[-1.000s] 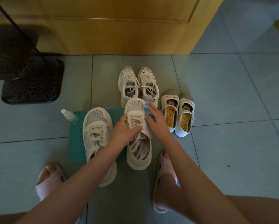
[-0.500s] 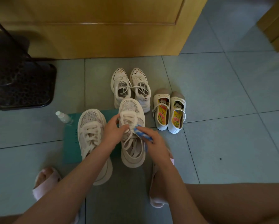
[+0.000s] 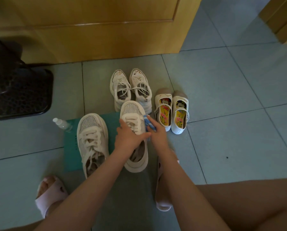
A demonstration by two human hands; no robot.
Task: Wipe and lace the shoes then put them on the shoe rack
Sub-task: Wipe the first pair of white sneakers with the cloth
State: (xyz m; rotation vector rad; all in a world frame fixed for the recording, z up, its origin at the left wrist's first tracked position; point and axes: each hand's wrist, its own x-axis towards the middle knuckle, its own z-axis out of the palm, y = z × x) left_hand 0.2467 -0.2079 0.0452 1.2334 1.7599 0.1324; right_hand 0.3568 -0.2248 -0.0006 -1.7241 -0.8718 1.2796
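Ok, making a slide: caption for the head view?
Left hand steadies a beige sneaker while right hand wipes it with a blue cloth.

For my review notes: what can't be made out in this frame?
Head view, sneaker: lacing hidden under left hand.
Head view, cloth: mostly covered by right hand.
Head view, black stand: cut off by left edge; unclear whether it is the rack.

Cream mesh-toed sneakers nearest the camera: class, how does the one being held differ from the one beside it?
The held cream mesh-toed sneaker is gripped across its laces by the left hand; the free cream mesh-toed sneaker is untouched. The right hand holds a blue cloth against the held sneaker's side; none meets the free one. The held sneaker sits farther forward than the free one. Both have mesh toes, laces, thick soles.
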